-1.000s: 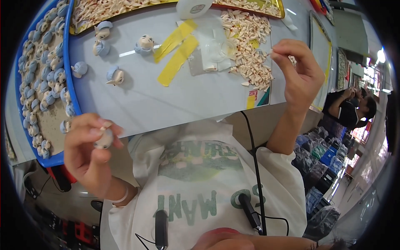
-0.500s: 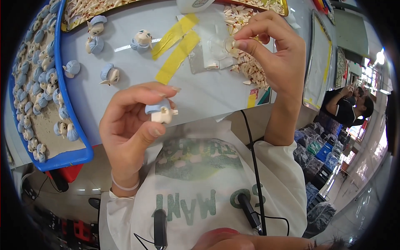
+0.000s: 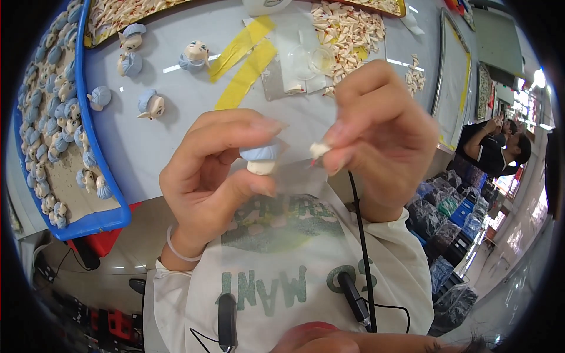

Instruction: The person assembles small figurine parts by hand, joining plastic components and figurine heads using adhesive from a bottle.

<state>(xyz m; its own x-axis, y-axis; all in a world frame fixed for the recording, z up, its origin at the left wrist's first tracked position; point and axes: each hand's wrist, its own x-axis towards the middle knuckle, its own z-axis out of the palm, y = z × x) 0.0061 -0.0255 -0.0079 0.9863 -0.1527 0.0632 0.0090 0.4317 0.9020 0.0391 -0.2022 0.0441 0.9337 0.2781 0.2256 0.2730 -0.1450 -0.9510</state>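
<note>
Between the thumb and fingers of my left hand (image 3: 203,170) is a small doll head (image 3: 259,157) with light blue hair and a cream base. Just to its right, my right hand (image 3: 385,129) pinches a tiny cream piece (image 3: 319,149) with a red tip. A short gap separates the piece from the head. Motion blurs my right hand somewhat. Beyond it lies a heap of loose cream pointed pieces (image 3: 347,38), some red-tipped. Near the heap is a shallow clear round dish (image 3: 322,59). Several similar blue-haired heads (image 3: 152,105) rest on the table at left.
A blue tray (image 3: 109,219) full of doll heads stands along the left. Yellow tape strips (image 3: 247,73) cross the table (image 3: 176,135). A tray of cream pieces (image 3: 132,13) and a white bottle (image 3: 266,5) are at the back. A black cable (image 3: 364,235) hangs in front of me.
My right hand has come down and left from beside the dish, bringing the cream piece close to the head. My left hand has shifted right, with the doll head turned.
</note>
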